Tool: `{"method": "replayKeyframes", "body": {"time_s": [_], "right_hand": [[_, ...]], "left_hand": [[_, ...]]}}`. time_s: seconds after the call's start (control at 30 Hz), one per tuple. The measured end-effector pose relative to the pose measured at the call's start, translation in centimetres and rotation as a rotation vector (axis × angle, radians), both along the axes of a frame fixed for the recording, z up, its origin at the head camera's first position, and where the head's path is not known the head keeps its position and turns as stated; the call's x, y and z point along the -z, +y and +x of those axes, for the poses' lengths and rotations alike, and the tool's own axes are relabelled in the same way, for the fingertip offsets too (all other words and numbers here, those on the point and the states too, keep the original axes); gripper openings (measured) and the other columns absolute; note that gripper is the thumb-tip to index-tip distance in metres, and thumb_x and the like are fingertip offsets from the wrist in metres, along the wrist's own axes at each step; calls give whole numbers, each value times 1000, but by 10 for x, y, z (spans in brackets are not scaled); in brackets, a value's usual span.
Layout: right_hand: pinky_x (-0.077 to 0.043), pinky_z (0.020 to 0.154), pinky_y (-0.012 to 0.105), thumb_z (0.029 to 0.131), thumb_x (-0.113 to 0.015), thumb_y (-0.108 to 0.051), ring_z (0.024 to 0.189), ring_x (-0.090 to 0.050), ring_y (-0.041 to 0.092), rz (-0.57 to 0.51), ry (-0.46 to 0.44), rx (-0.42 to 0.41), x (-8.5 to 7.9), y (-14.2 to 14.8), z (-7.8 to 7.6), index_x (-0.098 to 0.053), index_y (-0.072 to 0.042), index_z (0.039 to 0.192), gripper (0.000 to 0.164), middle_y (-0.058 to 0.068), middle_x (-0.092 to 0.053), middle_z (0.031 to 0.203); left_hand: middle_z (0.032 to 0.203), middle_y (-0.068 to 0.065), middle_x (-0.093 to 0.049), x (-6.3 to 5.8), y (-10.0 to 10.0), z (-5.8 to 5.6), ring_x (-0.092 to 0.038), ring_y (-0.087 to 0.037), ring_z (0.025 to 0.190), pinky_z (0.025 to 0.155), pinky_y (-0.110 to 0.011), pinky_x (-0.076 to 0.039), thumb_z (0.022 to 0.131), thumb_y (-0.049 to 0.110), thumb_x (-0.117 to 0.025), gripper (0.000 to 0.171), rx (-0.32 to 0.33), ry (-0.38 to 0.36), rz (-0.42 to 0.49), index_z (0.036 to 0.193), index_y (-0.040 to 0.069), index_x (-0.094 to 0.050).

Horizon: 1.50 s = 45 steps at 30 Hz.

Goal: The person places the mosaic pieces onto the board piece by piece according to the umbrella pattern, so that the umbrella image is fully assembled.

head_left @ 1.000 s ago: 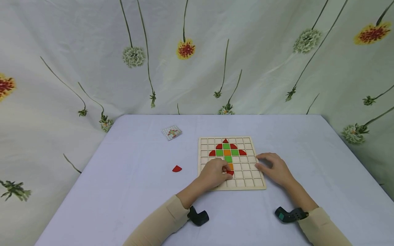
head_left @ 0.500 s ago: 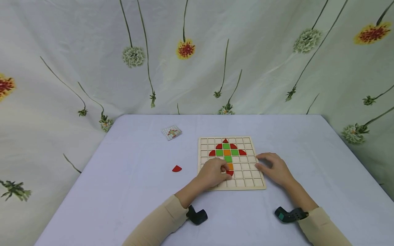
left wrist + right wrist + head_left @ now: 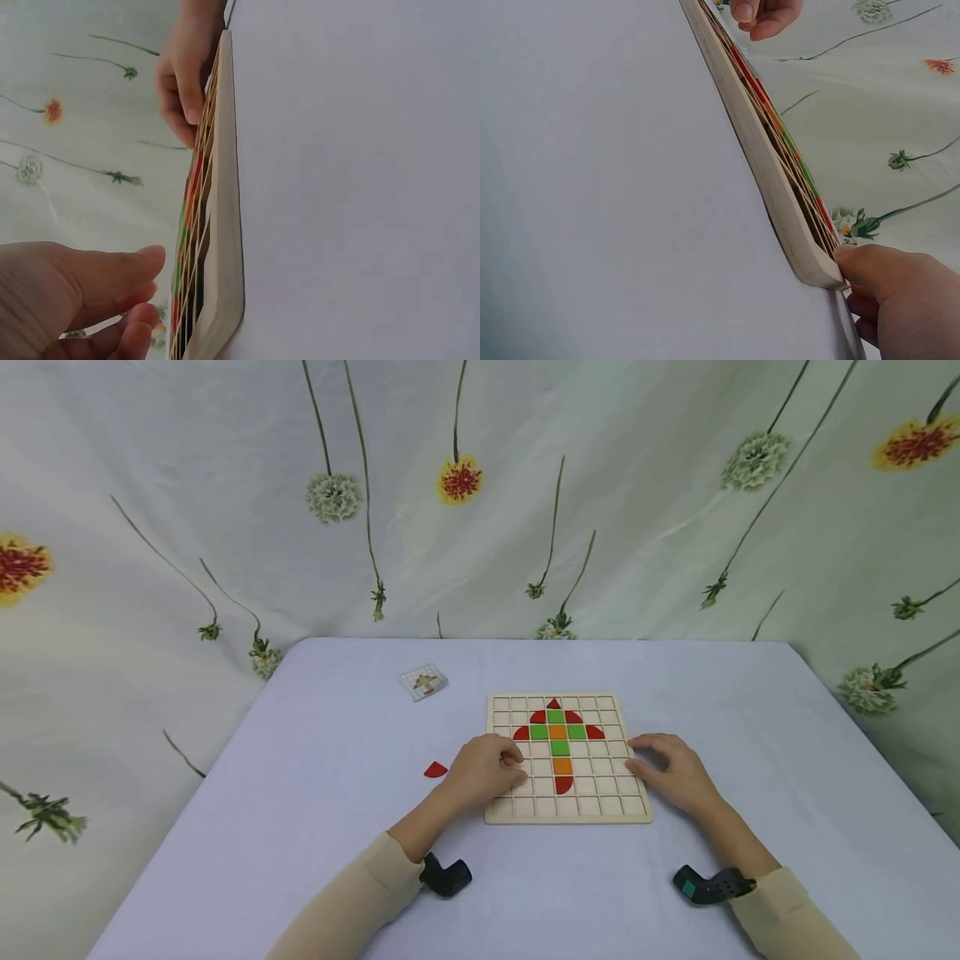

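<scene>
A pale wooden grid board (image 3: 607, 806) lies on the table, with red, green and orange pieces set in an arrow-like pattern. At its lower end, an orange square (image 3: 562, 766) sits above a red quarter-round piece (image 3: 564, 785). My left hand (image 3: 480, 770) hovers over the board's left side, fingers loosely bent; in the left wrist view nothing shows between thumb and fingers. My right hand (image 3: 675, 774) touches the board's right edge with thumb and forefinger apart; the right wrist view has the thumb (image 3: 870, 262) near its corner.
A loose red quarter-round piece (image 3: 436, 769) lies on the table left of the board, beside my left hand. Farther back is a small pattern card (image 3: 423, 682). A white cloth (image 3: 300, 777) covers the table, and a flowered curtain hangs behind.
My left hand has drawn back leftward from the lower red piece, which now shows fully in the board. The right hand stays at the board's edge. The head view has shifted slightly.
</scene>
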State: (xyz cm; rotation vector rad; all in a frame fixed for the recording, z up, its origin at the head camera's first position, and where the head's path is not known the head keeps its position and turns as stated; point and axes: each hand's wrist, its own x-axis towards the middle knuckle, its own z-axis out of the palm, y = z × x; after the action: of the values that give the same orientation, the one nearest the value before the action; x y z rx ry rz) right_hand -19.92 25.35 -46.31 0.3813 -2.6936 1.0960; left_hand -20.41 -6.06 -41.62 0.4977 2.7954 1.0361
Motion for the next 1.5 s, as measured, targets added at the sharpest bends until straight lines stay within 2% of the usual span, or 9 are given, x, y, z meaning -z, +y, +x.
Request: {"method": "replayKeyframes", "body": {"time_s": [0.23,0.5,0.8,1.03,1.17,1.5], "right_hand": [[-36,100,57,88,-73,-18,120,-49,40,0,-7,0,1,0,1,-67,-1,114,32,21,-62,121],[-35,101,57,88,-73,-18,120,-49,41,-4,-6,4,-2,-1,1,-67,0,114,32,21,-62,121],[-36,99,57,88,-74,-19,119,-50,40,-3,1,8,-2,-2,2,-68,0,113,32,21,-63,120],[-36,100,57,88,-74,-19,120,-50,40,3,9,6,-1,-1,1,-68,-1,113,31,20,-63,120],[-35,101,57,88,-73,-19,120,-49,41,2,3,5,-1,0,1,-68,-1,114,32,21,-63,120],[-36,100,56,87,-74,-18,119,-50,40,4,12,-1,1,0,0,-68,-1,113,32,21,-63,120]], "left_hand": [[77,3,-56,1,-29,-4,-52,-15,73,64,-30,-44,82,18,-77,10,-69,41,-37,87,12,-70],[79,2,-58,1,-64,-4,-53,-16,75,69,-32,-45,81,16,-77,11,-171,64,-78,90,12,-73],[84,0,-60,0,-96,-4,-54,-17,77,69,-34,-46,82,20,-78,17,-246,24,-74,95,11,-73],[88,-1,-62,3,-114,-2,-55,-20,84,74,-36,-47,79,23,-81,26,-228,-18,-96,99,10,-73],[91,-1,-63,8,-118,0,-56,-20,86,77,-37,-47,76,27,-83,31,-219,-23,-74,100,10,-73],[87,0,-60,21,-113,2,-52,-18,80,71,-33,-44,79,22,-82,24,-184,72,-8,97,9,-74]]}}
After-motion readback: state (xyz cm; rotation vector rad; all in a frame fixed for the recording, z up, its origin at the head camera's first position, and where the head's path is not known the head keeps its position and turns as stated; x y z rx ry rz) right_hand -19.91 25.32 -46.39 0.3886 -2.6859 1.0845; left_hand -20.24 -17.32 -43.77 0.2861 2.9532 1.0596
